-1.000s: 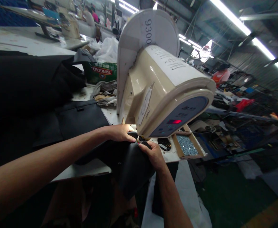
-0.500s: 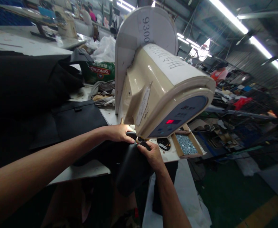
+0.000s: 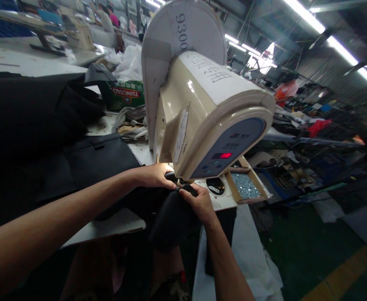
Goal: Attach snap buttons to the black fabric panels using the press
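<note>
A black piece of leather-like material (image 3: pixel 171 217) hangs over the table edge beneath the head of a cream-coloured machine (image 3: pixel 199 113) with a lit red display. My left hand (image 3: pixel 158 175) grips its upper edge from the left, thumb pressed toward the machine's tip. On the other side my right hand (image 3: pixel 200 200) pinches the same piece between thumb and fingers. Both thumbs lie close together at the point under the machine head. Whatever sits right at that point is mostly hidden by the fingers and the machine.
A cardboard box of small metal pieces (image 3: pixel 245 185) and a round dish of dark small parts (image 3: pixel 215 186) stand right of the machine. Left lie a flat black leather-like panel (image 3: pixel 103 161) and a large black bundle (image 3: pixel 33 113). Behind is a green Tsingtao box (image 3: pixel 127 93).
The whole view has shifted slightly, so the machine sits a little further left and higher. Both hands keep their hold on the black piece, whose lower part has swung slightly.
</note>
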`<state>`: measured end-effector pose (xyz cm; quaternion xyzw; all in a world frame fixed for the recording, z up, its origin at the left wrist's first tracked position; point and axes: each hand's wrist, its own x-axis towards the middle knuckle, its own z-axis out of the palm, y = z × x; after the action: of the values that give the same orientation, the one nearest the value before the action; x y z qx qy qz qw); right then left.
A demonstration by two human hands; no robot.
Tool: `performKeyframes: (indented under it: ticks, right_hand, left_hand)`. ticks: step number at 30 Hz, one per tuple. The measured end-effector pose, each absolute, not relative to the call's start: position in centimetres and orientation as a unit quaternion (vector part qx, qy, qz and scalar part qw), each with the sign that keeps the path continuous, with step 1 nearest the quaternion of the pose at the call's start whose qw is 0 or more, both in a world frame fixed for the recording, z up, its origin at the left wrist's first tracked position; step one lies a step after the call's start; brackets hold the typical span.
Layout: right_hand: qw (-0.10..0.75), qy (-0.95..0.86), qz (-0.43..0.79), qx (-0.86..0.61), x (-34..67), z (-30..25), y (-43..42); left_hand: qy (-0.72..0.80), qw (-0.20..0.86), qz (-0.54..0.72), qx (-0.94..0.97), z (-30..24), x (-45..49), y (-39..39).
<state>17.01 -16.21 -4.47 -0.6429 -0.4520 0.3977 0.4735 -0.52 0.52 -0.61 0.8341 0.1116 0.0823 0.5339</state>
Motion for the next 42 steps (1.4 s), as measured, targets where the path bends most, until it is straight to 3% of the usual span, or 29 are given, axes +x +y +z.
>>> performKeyframes:
  ticks: [24, 42]
  right_hand:
    - [0.443, -0.473, 0.393, -0.652, 17.30, -4.56, -16.15]
    - [0.450, -0.472, 0.412, -0.636, 17.23, -4.33, -16.31]
  left_hand:
    - [0.108, 0.489, 0.060, 0.864, -0.93, -0.85, 0.88]
    - [0.158, 0.530, 0.043, 0.832, -0.07, -0.94, 0.14]
